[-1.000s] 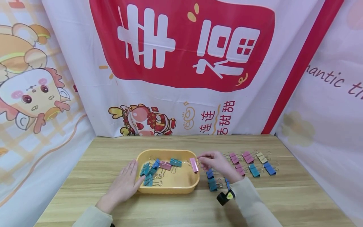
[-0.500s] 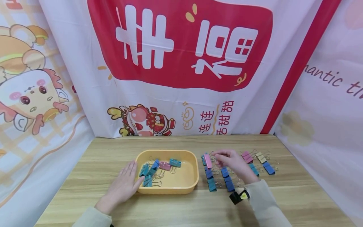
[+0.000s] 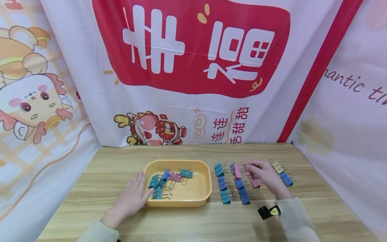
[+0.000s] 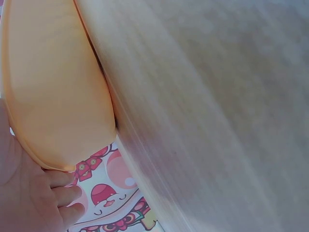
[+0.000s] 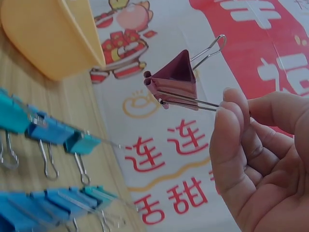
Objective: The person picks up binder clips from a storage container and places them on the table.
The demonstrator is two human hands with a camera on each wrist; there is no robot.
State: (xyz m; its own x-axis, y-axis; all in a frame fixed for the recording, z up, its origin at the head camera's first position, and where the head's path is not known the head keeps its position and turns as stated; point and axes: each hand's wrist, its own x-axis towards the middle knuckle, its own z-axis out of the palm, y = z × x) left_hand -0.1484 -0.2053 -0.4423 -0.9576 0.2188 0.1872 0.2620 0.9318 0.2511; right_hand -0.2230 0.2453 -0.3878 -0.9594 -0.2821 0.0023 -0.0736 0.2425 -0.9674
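My right hand (image 3: 262, 173) pinches a pink binder clip (image 3: 237, 171) by one wire handle, over the second column of clips right of the tray. In the right wrist view, thumb and finger grip the handle's end; the clip's body (image 5: 174, 89) sticks out sideways, its other handle free. My left hand (image 3: 131, 196) rests with straight fingers along the left side of the yellow plastic tray (image 3: 193, 203); the left wrist view shows its fingers (image 4: 67, 195) against the tray's outer wall (image 4: 53, 87). Inside the tray lie several clips, teal, blue and one pink (image 3: 174, 176).
Right of the tray, binder clips lie in columns: a teal clip (image 3: 225, 197), a blue clip (image 3: 244, 196) and others. A yellow clip (image 3: 278, 167) and a blue clip (image 3: 286, 179) lie farther right. A printed cloth (image 3: 193, 111) hangs behind the wooden table (image 3: 193, 223).
My right hand has moved right with the pink clip, from the tray's right rim past the first column to the second. My left hand has stayed at the tray.
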